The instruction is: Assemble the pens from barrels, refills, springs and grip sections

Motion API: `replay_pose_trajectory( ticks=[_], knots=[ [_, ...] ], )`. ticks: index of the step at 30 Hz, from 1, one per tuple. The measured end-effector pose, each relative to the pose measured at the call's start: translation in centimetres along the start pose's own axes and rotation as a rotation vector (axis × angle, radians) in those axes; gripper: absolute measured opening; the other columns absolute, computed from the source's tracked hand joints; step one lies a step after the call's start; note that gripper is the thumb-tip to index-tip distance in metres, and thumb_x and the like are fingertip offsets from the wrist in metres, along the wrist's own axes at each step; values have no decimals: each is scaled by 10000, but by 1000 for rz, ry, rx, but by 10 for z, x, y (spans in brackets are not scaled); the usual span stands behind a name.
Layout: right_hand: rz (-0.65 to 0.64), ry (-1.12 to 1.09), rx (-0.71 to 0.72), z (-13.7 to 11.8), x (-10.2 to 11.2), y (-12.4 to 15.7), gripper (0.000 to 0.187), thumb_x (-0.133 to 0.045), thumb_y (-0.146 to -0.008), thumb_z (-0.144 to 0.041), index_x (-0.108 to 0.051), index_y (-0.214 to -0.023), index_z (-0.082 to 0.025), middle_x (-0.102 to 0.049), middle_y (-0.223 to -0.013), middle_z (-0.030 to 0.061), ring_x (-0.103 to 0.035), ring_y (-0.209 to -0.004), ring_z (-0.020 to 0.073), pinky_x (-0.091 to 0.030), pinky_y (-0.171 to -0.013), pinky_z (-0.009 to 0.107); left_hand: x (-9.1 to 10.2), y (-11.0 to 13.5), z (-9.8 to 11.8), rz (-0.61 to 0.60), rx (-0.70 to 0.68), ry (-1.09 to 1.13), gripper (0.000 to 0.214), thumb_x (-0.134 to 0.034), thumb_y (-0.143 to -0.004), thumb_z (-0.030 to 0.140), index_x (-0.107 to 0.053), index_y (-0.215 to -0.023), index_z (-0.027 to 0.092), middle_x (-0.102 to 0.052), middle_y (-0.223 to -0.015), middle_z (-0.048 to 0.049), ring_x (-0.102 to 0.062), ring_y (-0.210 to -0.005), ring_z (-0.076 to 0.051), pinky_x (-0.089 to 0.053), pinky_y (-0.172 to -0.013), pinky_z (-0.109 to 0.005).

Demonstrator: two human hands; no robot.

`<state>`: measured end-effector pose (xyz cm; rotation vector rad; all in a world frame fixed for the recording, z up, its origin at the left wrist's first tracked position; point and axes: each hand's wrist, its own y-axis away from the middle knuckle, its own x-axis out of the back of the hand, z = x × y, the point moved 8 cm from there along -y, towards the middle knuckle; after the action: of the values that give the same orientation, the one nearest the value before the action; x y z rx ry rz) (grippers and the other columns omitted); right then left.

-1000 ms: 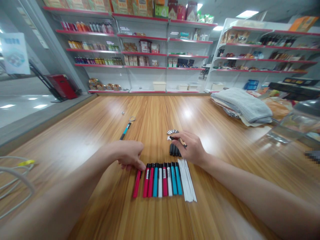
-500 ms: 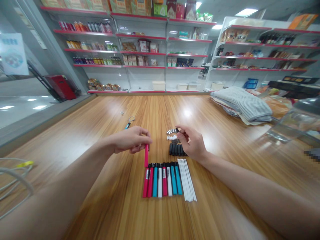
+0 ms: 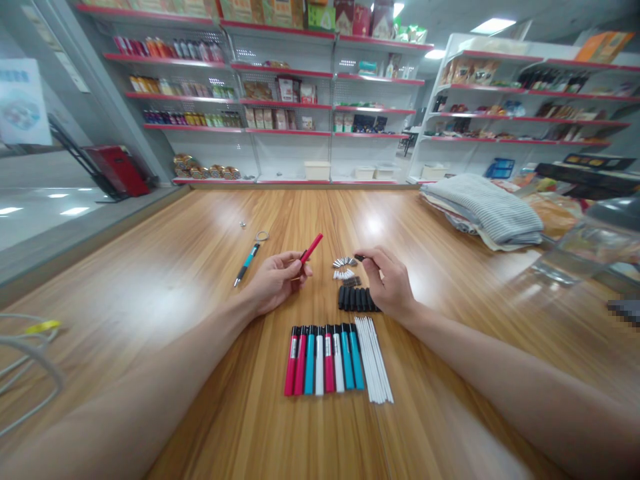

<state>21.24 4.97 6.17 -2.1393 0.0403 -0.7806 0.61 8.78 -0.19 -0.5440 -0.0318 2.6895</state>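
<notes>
My left hand (image 3: 276, 280) is closed on a red pen barrel (image 3: 311, 247), which tilts up and to the right above the wooden table (image 3: 175, 280). My right hand (image 3: 387, 283) pinches a small black piece (image 3: 359, 257) beside a cluster of silver and white pen tips (image 3: 344, 267). Several black pen grips (image 3: 356, 299) lie just below that hand. Nearer to me lies a row of red, teal and white pen barrels (image 3: 323, 358), with a bundle of white refills (image 3: 375, 359) on its right.
A finished teal pen (image 3: 247, 263) and a metal ring (image 3: 262, 236) lie to the left of my left hand. Folded striped cloth (image 3: 487, 210) sits at the right, a clear container (image 3: 595, 247) beyond it. Cables (image 3: 25, 353) lie at the left edge. Store shelves (image 3: 300, 100) stand behind.
My left hand picked a red barrel from the left end of the row and raised it toward the middle, tilting it up. My right hand shifted slightly up toward the tips.
</notes>
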Motion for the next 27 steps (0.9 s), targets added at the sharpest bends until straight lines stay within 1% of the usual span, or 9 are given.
replay_pose_trajectory(
  ticks=[3, 7, 10, 12, 14, 16, 21, 24, 27],
  knots=[
    [29, -15, -94, 17, 3, -2, 263, -340, -960, -277, -575, -1037, -188, -630, -963, 65, -588, -831, 164, -448, -782, 299, -4, 1, -2, -39, 2, -10, 125, -606, -843, 227, -569, -888, 117, -655, -829, -87, -587, -648, -117, -460, -599, -238],
    [36, 3, -285, 45, 6, -3, 291, -326, -952, -348, -562, -986, -181, -603, -834, 34, -546, -729, 154, -416, -690, 277, -1, 0, -3, -30, 24, 59, 106, -569, -866, 236, -537, -906, 142, -682, -825, -100, -623, -682, -155, -476, -608, -268],
    [-19, 28, -409, 61, 3, -2, 275, -474, -865, -440, -560, -897, -181, -559, -747, 1, -491, -646, 137, -370, -609, 254, 0, 0, -3, -11, 40, 76, 104, -545, -882, 243, -519, -875, 142, -702, -853, -122, -649, -715, -175, -493, -643, -292],
    [-83, 49, -462, 68, -2, 0, 275, -575, -778, -448, -562, -834, -179, -547, -712, -14, -466, -606, 124, -344, -575, 243, -1, 0, -3, 0, 48, 74, 108, -541, -884, 239, -506, -852, 141, -709, -888, -139, -667, -759, -194, -502, -667, -305],
    [-145, 65, -477, 72, -9, 2, 246, -609, -735, -418, -569, -775, -179, -544, -673, -22, -463, -587, 117, -329, -559, 236, -2, 0, -3, 8, 55, 67, 109, -542, -882, 230, -495, -838, 142, -710, -917, -151, -679, -805, -214, -510, -685, -318],
    [-187, 67, -465, 73, -14, 3, 216, -611, -725, -391, -580, -735, -178, -554, -645, -24, -481, -588, 117, -335, -558, 232, -2, 1, -3, 13, 63, 63, 107, -543, -880, 223, -490, -834, 142, -710, -936, -157, -683, -832, -226, -516, -705, -332],
    [-248, 39, -445, 75, -21, 4, 191, -623, -716, -366, -611, -726, -175, -626, -684, -4, -561, -653, 132, -378, -587, 224, -3, 1, -3, 9, 69, 64, 100, -576, -862, 214, -518, -874, 133, -692, -1009, -163, -681, -843, -215, -526, -717, -335],
    [-264, 39, -441, 74, -22, 5, 171, -623, -718, -348, -625, -751, -180, -647, -712, 1, -581, -676, 137, -393, -599, 223, -2, 1, 0, 12, 31, 34, 142, -631, -827, 212, -559, -910, 122, -673, -1041, -152, -667, -837, -195, -526, -701, -313],
    [-247, 45, -444, 73, -19, 5, 160, -610, -728, -336, -629, -764, -182, -652, -716, 2, -582, -669, 135, -400, -598, 223, -3, 2, 2, 19, -11, -4, 179, -679, -791, 221, -590, -903, 113, -667, -987, -126, -645, -797, -165, -519, -680, -290]
  ],
)
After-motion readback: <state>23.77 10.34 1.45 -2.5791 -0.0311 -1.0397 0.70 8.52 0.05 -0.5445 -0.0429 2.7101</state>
